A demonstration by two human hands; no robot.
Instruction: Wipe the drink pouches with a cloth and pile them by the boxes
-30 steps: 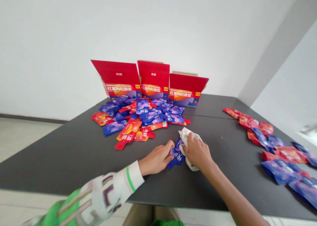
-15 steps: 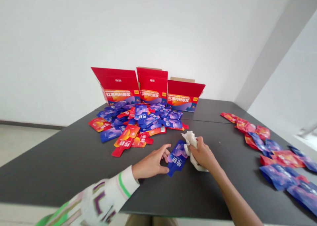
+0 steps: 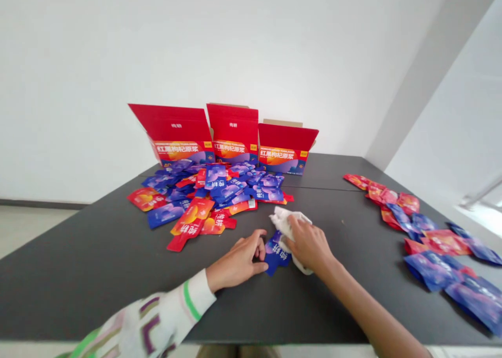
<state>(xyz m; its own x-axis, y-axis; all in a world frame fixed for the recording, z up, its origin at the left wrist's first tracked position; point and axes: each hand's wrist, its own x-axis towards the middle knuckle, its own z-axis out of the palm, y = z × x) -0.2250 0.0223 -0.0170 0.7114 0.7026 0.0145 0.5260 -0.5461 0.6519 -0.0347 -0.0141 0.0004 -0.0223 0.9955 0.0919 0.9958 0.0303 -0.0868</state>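
Note:
A blue pouch [image 3: 276, 250] with white lettering lies flat on the dark table in front of me. At its left edge my left hand [image 3: 245, 256] steadies it, fingers curled in and thumb on the near corner. My right hand [image 3: 308, 240] is closed on a crumpled white cloth [image 3: 281, 219], pressed onto the pouch's upper right part and hiding it. Beyond the hands is a heap of loose red and blue pouches [image 3: 231, 188], with a red pouch [image 3: 191, 222] at its near edge.
Three open red cartons, a left carton [image 3: 182, 148], a middle carton [image 3: 235, 147] and a right carton [image 3: 282, 156], stand behind the heap. Along the right side of the table [image 3: 98, 274] runs a row of plumper red and blue pouches [image 3: 435, 266]. A white wall rises behind.
My right hand has slid the cloth leftward over the blue pouch, covering more of it. The left hand stays at the pouch's edge. The view has shifted slightly.

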